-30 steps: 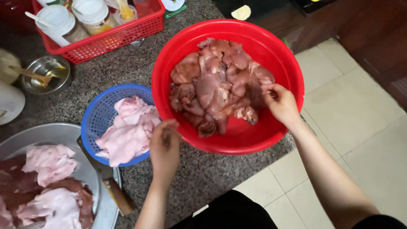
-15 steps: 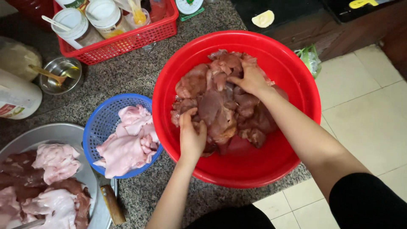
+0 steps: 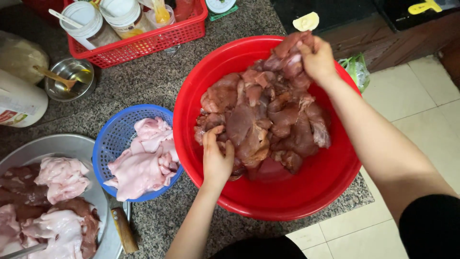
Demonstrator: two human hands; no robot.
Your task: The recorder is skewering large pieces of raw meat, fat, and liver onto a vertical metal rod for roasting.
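Granite bench (image 3: 143, 81) carries a red basin (image 3: 201, 86) of dark meat (image 3: 263, 120). Right hand (image 3: 317, 60) lifts a piece at the far rim, grip closed on it; left hand (image 3: 216, 156) presses into the pile, fingers curled. Mixing seems underway; left of it sits a blue basket (image 3: 112, 139).

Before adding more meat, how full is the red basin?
Partly full. Dark meat is piled across the middle of the red basin, while bare red wall shows all around it.
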